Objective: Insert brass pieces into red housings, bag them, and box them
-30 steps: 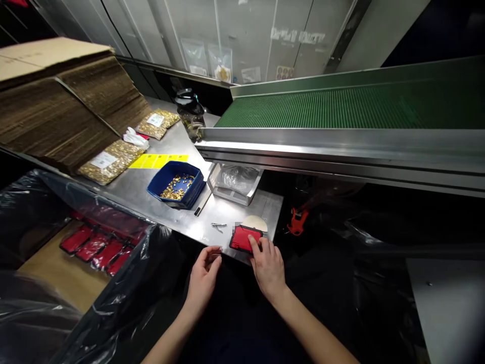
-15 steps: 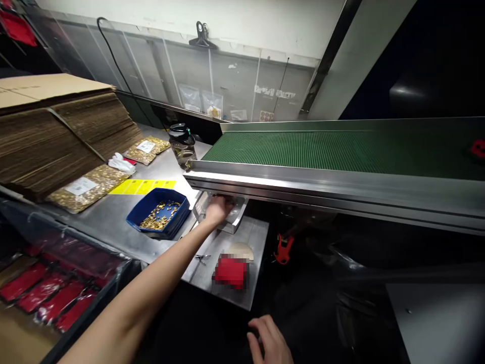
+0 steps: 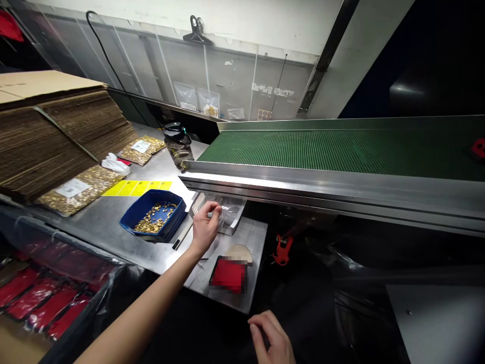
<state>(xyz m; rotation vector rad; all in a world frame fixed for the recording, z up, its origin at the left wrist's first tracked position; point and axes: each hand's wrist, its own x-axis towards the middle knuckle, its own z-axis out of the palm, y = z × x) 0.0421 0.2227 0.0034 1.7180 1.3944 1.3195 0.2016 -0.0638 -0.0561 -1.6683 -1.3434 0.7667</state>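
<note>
My left hand [image 3: 205,227] is closed in a pinch, thumb against forefinger, at the front of a white tray [image 3: 235,222]. Clear plastic [image 3: 227,208] lies in the tray; whatever the fingertips hold is too small or transparent to make out. Low in the view, my right hand [image 3: 272,337] hangs in front of the bench with loosely curved fingers and nothing visible in them; its thumb and forefinger tips are close together. Between the hands, a red pouch [image 3: 228,275], partly pixelated, lies on the bench corner, with a round beige disc [image 3: 242,253] behind it.
A blue bin [image 3: 178,215] with small gold pieces stands left of the tray. Cardboard stacks [image 3: 64,126] and bags of gold pieces [image 3: 81,188] sit farther left. A green conveyor [image 3: 284,149] overhangs the tray. An orange-red tool [image 3: 283,249] hangs right of the bench.
My left hand has come out of the tray, back and to the left, with fingers pinched. My right hand's thumb and forefinger have drawn closer. The view has shifted slightly.
</note>
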